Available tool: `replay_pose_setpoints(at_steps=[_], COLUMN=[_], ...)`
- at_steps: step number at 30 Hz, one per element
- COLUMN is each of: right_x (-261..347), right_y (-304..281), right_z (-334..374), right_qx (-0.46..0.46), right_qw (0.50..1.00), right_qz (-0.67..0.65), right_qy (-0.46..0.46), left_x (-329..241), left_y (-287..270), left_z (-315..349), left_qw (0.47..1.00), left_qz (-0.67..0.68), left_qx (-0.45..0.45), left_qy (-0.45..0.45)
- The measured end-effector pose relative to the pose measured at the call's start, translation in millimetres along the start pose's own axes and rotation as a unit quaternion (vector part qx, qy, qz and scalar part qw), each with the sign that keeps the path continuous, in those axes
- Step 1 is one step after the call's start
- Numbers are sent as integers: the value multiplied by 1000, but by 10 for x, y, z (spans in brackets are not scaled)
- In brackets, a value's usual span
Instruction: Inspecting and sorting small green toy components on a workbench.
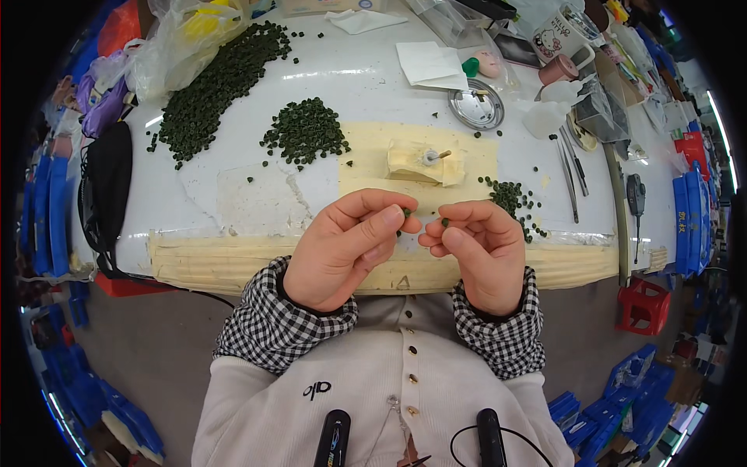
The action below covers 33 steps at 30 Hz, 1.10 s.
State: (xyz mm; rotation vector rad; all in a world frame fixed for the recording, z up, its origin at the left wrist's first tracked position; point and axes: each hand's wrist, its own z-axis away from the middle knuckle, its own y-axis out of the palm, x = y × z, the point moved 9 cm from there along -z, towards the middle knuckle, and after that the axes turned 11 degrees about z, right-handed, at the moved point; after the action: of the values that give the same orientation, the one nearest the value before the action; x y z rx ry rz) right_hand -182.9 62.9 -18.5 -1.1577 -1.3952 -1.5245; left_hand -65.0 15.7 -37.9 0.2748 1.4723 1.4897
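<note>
Over the near edge of the white table, my left hand (358, 241) pinches a small dark green piece (406, 212) between thumb and forefinger. A second dark bit shows just below, by the other fingers. Facing it, my right hand (481, 247) is closed in a pinch on another small dark green piece (445, 222). The two hands are a little apart. Just beyond them stands a block wrapped in cream tape (405, 165), with a short metal pin (442, 155) sticking out of its top. What the finer shape of the pieces is, I cannot make out.
A large heap (204, 97) and a smaller heap (305, 132) of green pieces lie at the far left. A loose group (507, 198) lies right of the block. Tweezers (568, 175), a round metal dish (476, 107), white tissue (430, 64) and a mug (562, 37) are at the right.
</note>
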Motion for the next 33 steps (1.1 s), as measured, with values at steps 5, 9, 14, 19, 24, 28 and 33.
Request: replay_pose_setpoints(at_steps=[5, 9, 14, 19, 24, 28, 33], right_x=[56, 80, 288, 557, 564, 557, 552], right_y=[37, 27, 41, 246, 268, 264, 259], right_z=[1, 24, 42, 134, 170, 182, 195], right_qx=[-9, -29, -70, -102, -117, -125, -142], right_qw=[999, 997, 936, 812, 784, 785, 784], right_qz=[36, 75, 303, 493, 514, 512, 509], right_qy=[-13, -21, -167, -295, -329, -325, -327], left_x=[16, 43, 82, 84, -11, -83, -122], left_y=[-5, -9, 23, -22, 65, 113, 134], left_z=[7, -6, -23, -10, 15, 38, 64], left_qw=[999, 999, 998, 998, 989, 971, 952], left_qz=[-24, -51, -57, -55, -107, -180, -239], left_qx=[-19, -9, -17, -28, -46, -48, -34], left_qy=[-6, -3, -3, 19, 88, 149, 186])
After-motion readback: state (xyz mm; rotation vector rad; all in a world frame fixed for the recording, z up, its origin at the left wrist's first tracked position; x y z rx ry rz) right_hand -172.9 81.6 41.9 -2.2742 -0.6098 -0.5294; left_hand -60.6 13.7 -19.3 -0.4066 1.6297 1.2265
